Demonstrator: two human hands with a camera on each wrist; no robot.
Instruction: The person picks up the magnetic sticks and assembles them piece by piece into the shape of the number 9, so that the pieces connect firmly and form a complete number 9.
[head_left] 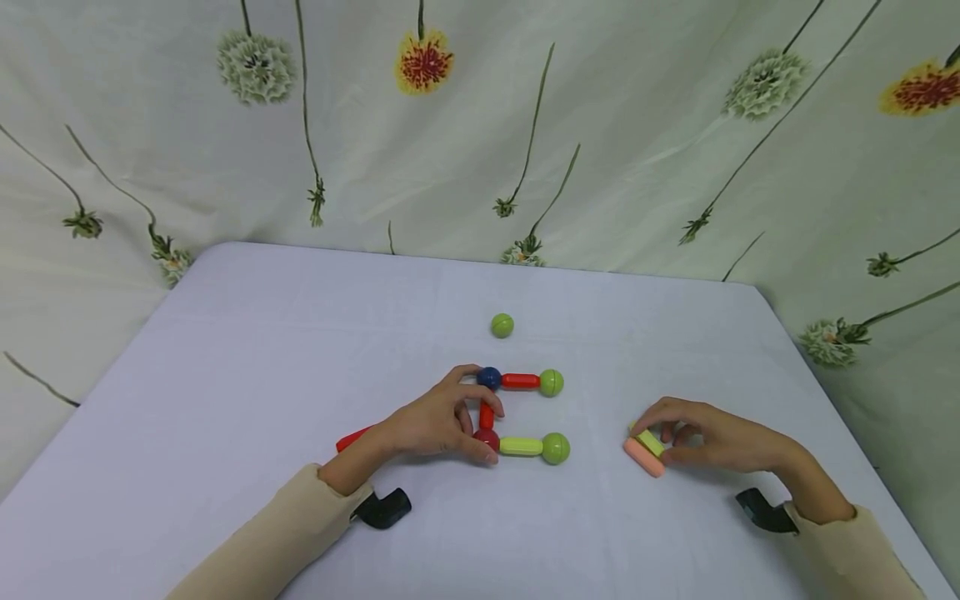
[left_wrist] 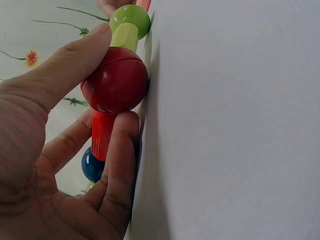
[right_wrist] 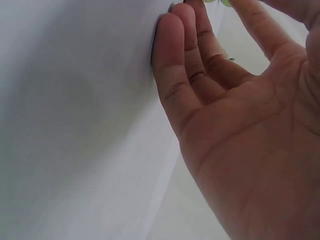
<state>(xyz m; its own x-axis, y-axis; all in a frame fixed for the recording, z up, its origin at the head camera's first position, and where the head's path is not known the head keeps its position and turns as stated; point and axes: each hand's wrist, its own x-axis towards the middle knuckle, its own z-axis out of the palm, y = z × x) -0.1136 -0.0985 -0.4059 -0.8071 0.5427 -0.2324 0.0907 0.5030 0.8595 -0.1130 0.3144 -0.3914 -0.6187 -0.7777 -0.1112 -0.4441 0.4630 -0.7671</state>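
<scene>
On the table a U-shaped piece of balls and rods lies flat: a blue ball (head_left: 489,378), a red ball (head_left: 487,439), red rods (head_left: 520,381), a yellow-green rod (head_left: 521,447) and green balls (head_left: 556,448) at both ends. My left hand (head_left: 438,421) grips it at the red ball, thumb along the ball's side and fingers about the linking red rod (left_wrist: 102,135). Farther right, my right hand (head_left: 708,433) pinches a short yellow rod (head_left: 649,442) between thumb and index finger. Touching that rod is an orange rod (head_left: 643,458). In the right wrist view, the held rod is almost wholly out of frame.
A single green ball (head_left: 502,325) sits beyond the joined piece. Another red rod (head_left: 352,438) lies partly hidden behind the left wrist. The white table (head_left: 300,333) ends at a flower-printed cloth (head_left: 637,167) at the back. Black wrist-camera parts (head_left: 382,508) hang below each sleeve.
</scene>
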